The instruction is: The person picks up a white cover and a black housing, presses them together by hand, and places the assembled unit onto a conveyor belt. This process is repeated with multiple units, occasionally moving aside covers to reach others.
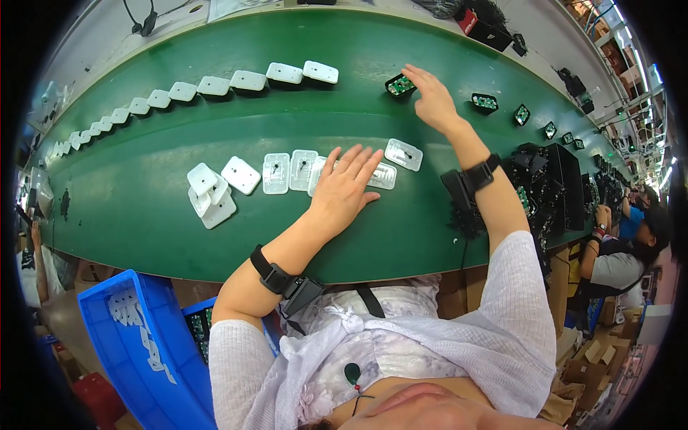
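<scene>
My left hand [347, 188] lies with fingers spread over a row of translucent white plastic covers, partly hiding the middle ones. A white cover [276, 173] and another cover [303, 170] lie left of its fingers; one more cover [404, 154] sits tilted to the right. My right hand [434, 102] reaches farther across the table, its fingers stretched out. Its fingertips touch the right end of a black case [399, 86] with a green circuit board inside. Whether the thumb presses on the case is hard to see.
White covers [213, 86] form a long line at the far left; a small stack [211, 201] lies nearer. More black cases [484, 102] run rightward on the green table [373, 247]. A black bin [565, 186] with parts stands right. A blue crate [136, 344] is lower left; co-workers sit right.
</scene>
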Tool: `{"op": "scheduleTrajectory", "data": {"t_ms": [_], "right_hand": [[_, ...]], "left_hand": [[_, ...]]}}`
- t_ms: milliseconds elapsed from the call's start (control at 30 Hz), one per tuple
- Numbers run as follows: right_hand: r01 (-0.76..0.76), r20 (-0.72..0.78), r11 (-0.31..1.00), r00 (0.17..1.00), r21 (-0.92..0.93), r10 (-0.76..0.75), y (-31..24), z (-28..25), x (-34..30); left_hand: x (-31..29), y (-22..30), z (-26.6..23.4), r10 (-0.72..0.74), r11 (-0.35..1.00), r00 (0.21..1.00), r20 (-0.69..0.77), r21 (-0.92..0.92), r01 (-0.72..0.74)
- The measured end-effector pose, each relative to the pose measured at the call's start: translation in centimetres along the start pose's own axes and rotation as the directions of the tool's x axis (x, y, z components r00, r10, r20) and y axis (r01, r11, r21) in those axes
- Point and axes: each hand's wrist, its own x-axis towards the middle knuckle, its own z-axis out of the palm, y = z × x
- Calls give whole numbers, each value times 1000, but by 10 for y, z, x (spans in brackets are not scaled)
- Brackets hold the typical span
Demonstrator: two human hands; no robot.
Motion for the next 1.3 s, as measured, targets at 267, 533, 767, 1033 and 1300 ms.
{"op": "scheduleTrajectory", "data": {"t_ms": [267,533,767,1033,1300], "right_hand": [[-88,182,991,978,-102,105,2,14,20],[-545,326,726,837,420,440,-7,-11,3],[-249,118,953,955,-174,271,-10,-30,-20],[-90,156,984,981,-151,114,-23,-16,-24],[-192,126,957,978,217,168,-20,-35,-31]], "left_hand": [[-1,-19,-8,-110,991,991,75,84,103],[3,-11,-3,3,997,1000,12,-82,-2],[5,7,-21,-102,991,964,246,-56,119],[6,7,-15,297,955,938,182,-27,-297],[-2,6,-11,207,975,932,298,15,-222]]}}
